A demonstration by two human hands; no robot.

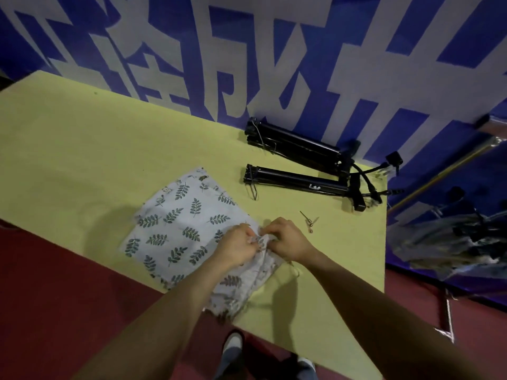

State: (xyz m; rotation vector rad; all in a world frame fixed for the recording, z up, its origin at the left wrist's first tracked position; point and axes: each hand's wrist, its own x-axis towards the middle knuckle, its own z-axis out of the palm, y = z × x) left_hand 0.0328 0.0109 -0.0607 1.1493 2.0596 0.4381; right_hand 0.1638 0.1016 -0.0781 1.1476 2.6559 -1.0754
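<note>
Head view, looking down on a yellow-green table (82, 149). At centre frame, a pale cloth (178, 223) printed with dark green leaf sprigs, mostly flat on the table, with the lower right part bunched and hanging over the near table edge. Left hand (237, 246) and right hand (288, 239) meeting at the right edge of the cloth, just below centre frame, fingers of both curled and pinching a gathered fold of fabric. Between the fingertips, a small glint of metal (259, 241), possibly a pin, too small to tell for sure. Judged from this: fastening of that edge under way but not finished, the rest of the cloth smooth, no other fastening visible along its edges. Just right of the hands, a few loose metal pins (310, 222) on the bare table, likely waiting for use. Toward the upper right, two folded black stands (296, 181) side by side, cables trailing. Behind the table, a blue and white banner (274, 50). At lower left, red floor (55, 283); at the bottom edge, shoes (233, 344).
</note>
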